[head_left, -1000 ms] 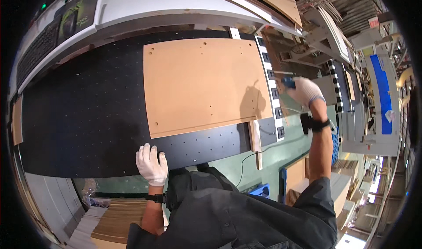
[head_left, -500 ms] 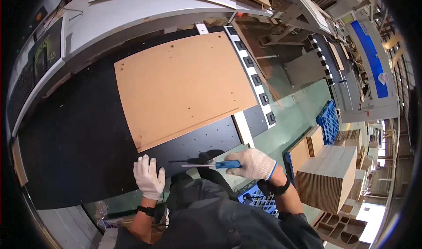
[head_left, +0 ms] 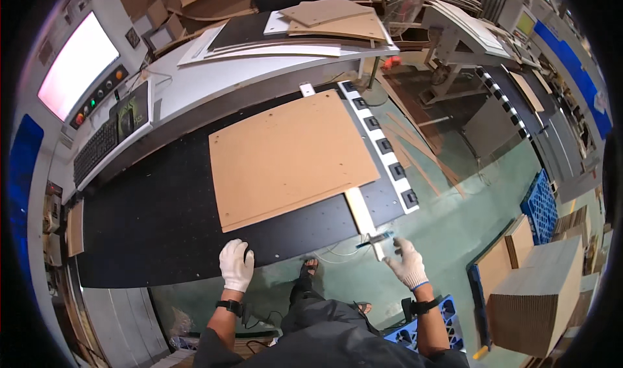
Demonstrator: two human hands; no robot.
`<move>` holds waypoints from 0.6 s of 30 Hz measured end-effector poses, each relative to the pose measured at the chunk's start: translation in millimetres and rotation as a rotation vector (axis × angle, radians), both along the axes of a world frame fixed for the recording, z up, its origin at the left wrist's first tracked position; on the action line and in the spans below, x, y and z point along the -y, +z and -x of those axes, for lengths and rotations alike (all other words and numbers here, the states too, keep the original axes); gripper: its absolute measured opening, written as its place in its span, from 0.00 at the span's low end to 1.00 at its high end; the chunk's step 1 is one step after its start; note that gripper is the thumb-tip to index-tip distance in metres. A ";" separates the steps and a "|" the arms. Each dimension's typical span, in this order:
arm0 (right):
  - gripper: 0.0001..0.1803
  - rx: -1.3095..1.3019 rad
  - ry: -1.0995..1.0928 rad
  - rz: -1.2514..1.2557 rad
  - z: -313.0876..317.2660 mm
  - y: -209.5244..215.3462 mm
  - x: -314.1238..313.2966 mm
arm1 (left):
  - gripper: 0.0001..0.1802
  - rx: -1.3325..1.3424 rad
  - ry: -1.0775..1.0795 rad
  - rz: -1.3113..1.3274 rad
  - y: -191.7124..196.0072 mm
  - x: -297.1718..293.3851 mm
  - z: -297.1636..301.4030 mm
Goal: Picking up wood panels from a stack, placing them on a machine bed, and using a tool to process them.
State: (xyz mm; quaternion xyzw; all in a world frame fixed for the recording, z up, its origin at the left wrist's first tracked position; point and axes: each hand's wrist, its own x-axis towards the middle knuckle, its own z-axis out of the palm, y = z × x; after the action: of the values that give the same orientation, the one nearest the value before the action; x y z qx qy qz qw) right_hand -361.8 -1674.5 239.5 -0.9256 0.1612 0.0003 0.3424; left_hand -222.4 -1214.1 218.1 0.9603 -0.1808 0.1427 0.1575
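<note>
My left hand (head_left: 237,265), in a white knit glove, rests at the near edge of the black work table (head_left: 149,238), its thumb apart from the fingers and nothing held. A tan board (head_left: 292,160) with small drilled holes lies flat on the table beyond it. To the right, my gloved right hand (head_left: 407,264) is open, fingers spread. Just beyond its fingertips is a blue-handled hand tool (head_left: 376,239), blurred, over the end of a white bar (head_left: 361,215) that sticks out from under the board. The tool looks apart from the fingers.
A white strip with black clamps (head_left: 386,147) lines the table's right end. At the left are a keyboard (head_left: 97,150) and a lit screen (head_left: 78,66). More panels (head_left: 331,17) lie on the far bench. Stacked boards (head_left: 525,309) and blue pallets (head_left: 540,202) stand on the right.
My right hand has moved right and let go of the blue-handled tool, which is now by the white bar's end. The view has tilted up, showing the screen. My left hand stays at the table edge.
</note>
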 end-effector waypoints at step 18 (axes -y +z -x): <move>0.19 -0.061 -0.516 -0.357 310.8 -63.5 230.4 | 0.25 -0.892 -1.316 -0.635 32.7 544.5 171.3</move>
State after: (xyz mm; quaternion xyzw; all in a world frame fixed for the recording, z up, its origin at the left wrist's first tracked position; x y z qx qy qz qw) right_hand -672.6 -1904.9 176.0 -0.7790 0.3984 -0.0307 0.4831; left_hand -393.7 -1758.6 250.8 0.6248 -0.6538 -0.4266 -0.0116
